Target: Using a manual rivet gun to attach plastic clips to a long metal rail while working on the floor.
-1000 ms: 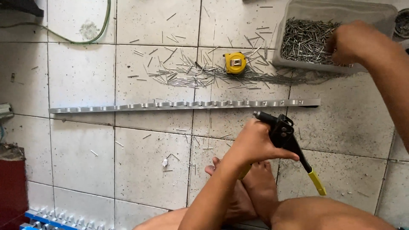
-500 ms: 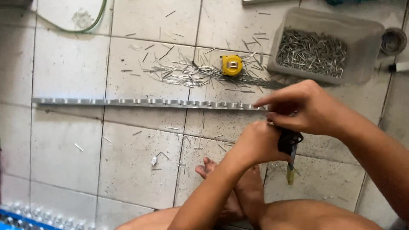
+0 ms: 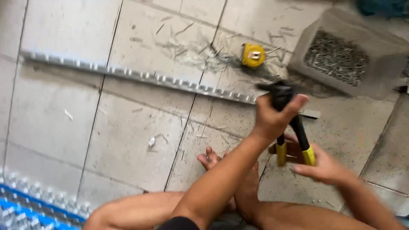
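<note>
My left hand point(image 3: 272, 117) is closed around the black head of a hand rivet tool point(image 3: 296, 132), just above the right end of a long notched metal rail point(image 3: 140, 76) that lies on the tiled floor. Lower down, my right hand point(image 3: 326, 168) grips the tool's two yellow-tipped handles, which stand slightly apart. The tool's nose points towards the rail's end; the contact point is hidden by my left hand. My bare feet point(image 3: 213, 159) rest on the tiles just below the tool.
A yellow tape measure point(image 3: 253, 55) lies beyond the rail among scattered spent rivet pins. A grey plastic tub point(image 3: 383, 51) full of rivets stands at the upper right. A blue tray point(image 3: 25, 208) with shiny metal parts sits at the bottom left.
My right hand has dropped from the tool's head to its handles. The tool now stands over the rail's right end. The view has tilted and shifted right.
</note>
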